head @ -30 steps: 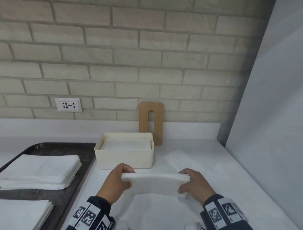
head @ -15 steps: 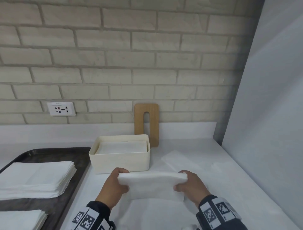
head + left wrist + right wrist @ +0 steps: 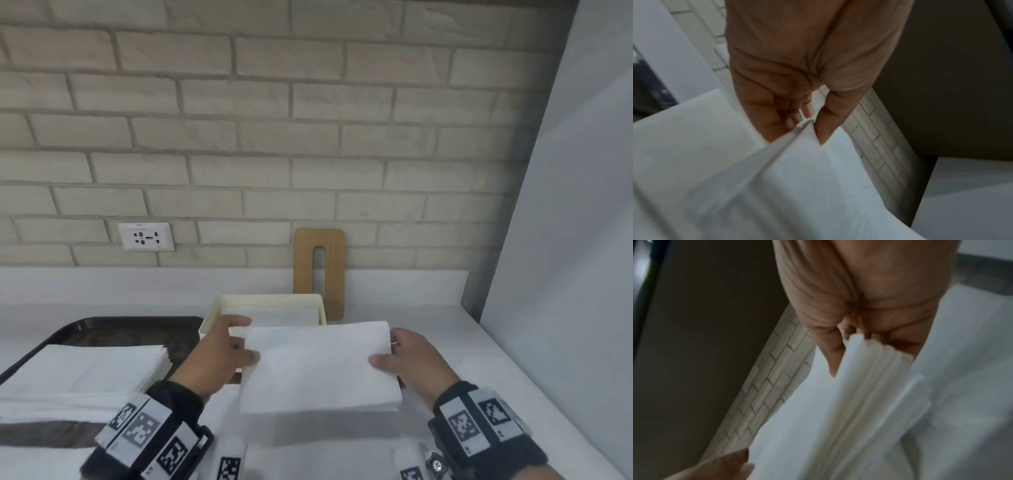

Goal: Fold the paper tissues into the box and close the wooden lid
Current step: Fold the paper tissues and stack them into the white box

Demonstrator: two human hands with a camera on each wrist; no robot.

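A brick wall (image 3: 308, 120) stands behind the white counter (image 3: 479, 359). Your left hand (image 3: 219, 359) and right hand (image 3: 416, 363) each pinch one end of the folded tissues (image 3: 318, 366), thumb on top, fingers under, so the stack stays flat. You hold it just in front of the open box (image 3: 212, 329), which already has tissues inside. The lid (image 3: 320, 270) leans on the wall behind, out of the way. More tissues wait on the tray (image 3: 102, 329).

A pale brick wall (image 3: 308, 137) is running behind the white counter (image 3: 496, 377); a white socket (image 3: 146, 237) is sitting low on it; a plain grey panel (image 3: 575, 205) is closing the right side.
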